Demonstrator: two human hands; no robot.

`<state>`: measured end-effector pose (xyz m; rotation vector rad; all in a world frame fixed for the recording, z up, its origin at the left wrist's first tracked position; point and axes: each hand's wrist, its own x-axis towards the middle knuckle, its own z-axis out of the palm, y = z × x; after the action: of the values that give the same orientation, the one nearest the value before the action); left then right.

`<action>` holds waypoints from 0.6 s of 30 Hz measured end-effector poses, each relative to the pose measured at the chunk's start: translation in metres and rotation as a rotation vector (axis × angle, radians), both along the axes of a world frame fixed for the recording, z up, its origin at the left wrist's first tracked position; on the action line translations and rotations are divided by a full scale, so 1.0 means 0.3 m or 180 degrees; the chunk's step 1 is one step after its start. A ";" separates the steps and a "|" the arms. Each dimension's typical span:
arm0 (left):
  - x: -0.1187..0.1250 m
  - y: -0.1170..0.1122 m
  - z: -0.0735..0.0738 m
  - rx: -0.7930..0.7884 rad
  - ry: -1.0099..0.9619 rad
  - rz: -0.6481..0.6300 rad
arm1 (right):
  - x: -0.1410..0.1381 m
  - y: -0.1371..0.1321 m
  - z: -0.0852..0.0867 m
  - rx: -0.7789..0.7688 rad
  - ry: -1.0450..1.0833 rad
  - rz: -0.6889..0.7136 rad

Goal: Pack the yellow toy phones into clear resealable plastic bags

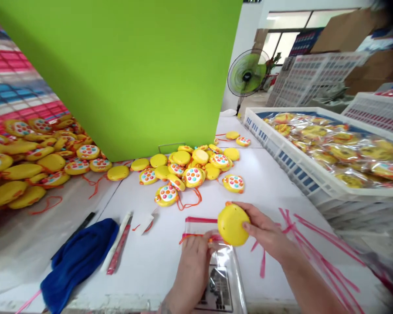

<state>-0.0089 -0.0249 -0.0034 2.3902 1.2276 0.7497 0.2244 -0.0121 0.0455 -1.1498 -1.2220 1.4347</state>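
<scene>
My right hand (265, 231) grips a round yellow turtle-shaped toy (234, 224), thumb on its plain back, which faces me. Just left of it, my left hand (194, 257) has its fingers closed on an orange cord (185, 237) over a clear plastic bag (234, 261). That bag lies flat at the table's near edge, with pink strips at its top and a dark printed panel partly behind my left hand. Beyond both hands sits a pile of similar toys (194, 175), some showing white faces with coloured dots.
Pink strips (314, 253) lie at right. A white crate (314, 183) holds bagged toys. On the left are blue cloth (82, 257), a red-handled cutter (118, 253) and a larger toy heap (29, 170). A green board (134, 78) stands behind; a fan (247, 76) is farther back.
</scene>
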 end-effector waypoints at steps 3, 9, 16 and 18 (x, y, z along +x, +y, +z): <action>0.008 -0.005 0.002 0.0062 0.0162 -0.0140 | -0.072 0.028 -0.044 0.0105 -0.0301 -0.0463; 0.004 -0.007 0.025 0.0254 -0.0087 -0.0116 | -0.172 0.041 -0.067 0.0557 -0.1575 0.0090; -0.015 0.001 0.039 0.0098 -0.0556 0.0193 | -0.180 0.019 -0.031 0.0724 -0.1977 0.0188; -0.017 0.004 0.036 -0.0096 -0.0604 0.0191 | -0.151 0.014 -0.043 0.0505 -0.2306 -0.0206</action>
<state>-0.0140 -0.0239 0.0075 2.2088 1.2274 0.9453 0.1790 -0.0078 0.0325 -1.6449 -1.7264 0.8592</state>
